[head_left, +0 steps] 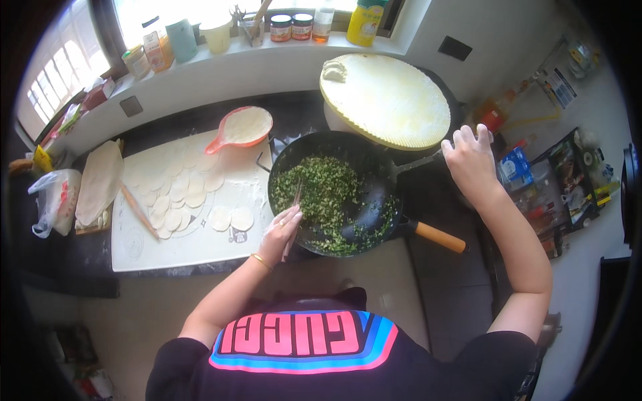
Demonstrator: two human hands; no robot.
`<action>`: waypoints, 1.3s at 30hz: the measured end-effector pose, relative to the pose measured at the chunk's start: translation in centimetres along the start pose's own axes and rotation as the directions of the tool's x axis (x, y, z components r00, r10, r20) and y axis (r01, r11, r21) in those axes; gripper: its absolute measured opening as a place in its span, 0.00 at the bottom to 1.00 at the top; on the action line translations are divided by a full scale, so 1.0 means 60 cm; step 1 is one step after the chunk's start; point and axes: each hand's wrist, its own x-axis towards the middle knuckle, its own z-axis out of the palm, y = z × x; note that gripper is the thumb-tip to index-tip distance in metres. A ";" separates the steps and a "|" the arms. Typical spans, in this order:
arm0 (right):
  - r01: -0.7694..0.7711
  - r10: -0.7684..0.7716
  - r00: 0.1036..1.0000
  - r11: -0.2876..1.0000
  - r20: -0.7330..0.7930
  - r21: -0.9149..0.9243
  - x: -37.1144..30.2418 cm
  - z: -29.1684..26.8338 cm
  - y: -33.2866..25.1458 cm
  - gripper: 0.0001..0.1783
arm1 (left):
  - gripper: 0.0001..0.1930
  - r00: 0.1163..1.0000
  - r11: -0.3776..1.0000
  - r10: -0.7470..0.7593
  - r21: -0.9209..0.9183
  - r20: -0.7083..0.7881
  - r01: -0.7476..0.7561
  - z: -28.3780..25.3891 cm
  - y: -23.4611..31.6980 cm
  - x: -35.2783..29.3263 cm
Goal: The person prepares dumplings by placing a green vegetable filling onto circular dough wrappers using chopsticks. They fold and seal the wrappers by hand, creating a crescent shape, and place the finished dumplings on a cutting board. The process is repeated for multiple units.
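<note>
My left hand point(281, 234), dusted white at the fingers, is closed around a pair of chopsticks point(297, 194). Their tips reach into a chopped green filling point(317, 175), which lies in a black wok point(384, 200) with a wooden handle point(440, 237). My right hand point(471, 160) is raised to the right of the wok with curled, whitened fingers; whatever they grip is hard to make out. A grey bar point(418, 162) runs from the wok's rim toward this hand, and I cannot tell whether the hand touches it.
Left of the wok, a white board point(127, 257) bears round dough wrappers point(194, 194), a rolling pin point(139, 210) and a red-rimmed bowl of flour point(244, 127). Behind stands a round yellow tray point(391, 100) with dumplings point(333, 71) at its edge. Jars point(281, 28) line the windowsill.
</note>
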 end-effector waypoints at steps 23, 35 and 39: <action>0.024 -0.037 0.891 0.999 0.452 0.036 0.023 -0.035 -0.066 0.08 | 0.19 1.000 1.000 -0.008 -0.020 -0.007 0.008 0.011 0.010 -0.006; -0.068 -0.004 0.764 0.994 0.645 0.088 0.022 -0.104 -0.040 0.09 | 0.19 0.999 1.000 -0.011 -0.008 -0.035 0.011 0.019 0.011 -0.012; -0.147 -0.095 0.711 0.949 0.697 0.280 0.003 -0.059 -0.085 0.05 | 0.19 0.999 1.000 -0.001 -0.026 -0.035 0.000 0.022 0.012 -0.006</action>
